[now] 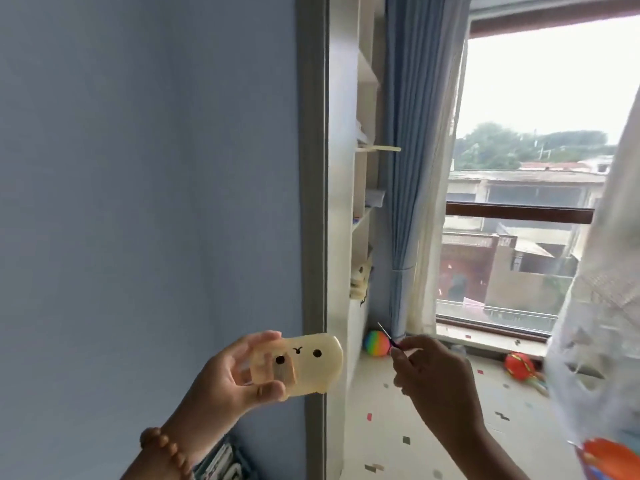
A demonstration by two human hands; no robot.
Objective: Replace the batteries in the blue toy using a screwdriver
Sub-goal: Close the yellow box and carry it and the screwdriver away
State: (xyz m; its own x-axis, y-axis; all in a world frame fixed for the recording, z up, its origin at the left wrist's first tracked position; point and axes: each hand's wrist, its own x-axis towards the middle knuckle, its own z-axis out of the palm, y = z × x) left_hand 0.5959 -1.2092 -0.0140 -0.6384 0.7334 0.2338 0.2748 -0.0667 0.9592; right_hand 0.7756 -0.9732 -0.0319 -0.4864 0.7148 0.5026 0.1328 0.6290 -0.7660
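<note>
My left hand (230,375) grips a pale yellow, rounded toy (304,365) with two black dot eyes and a small mouth drawn on it, held up in front of the blue wall. A rectangular recess shows on the toy's left part, between my fingers. My right hand (429,372) pinches a thin screwdriver (388,336) whose metal tip points up and to the left, a short way right of the toy and apart from it. No blue toy is visible.
A grey door frame (313,202) and white shelves (367,168) stand behind the toy. A rainbow ball (377,342) and a red toy (519,365) lie on the patterned mat under the window. A lace curtain (595,306) hangs at the right.
</note>
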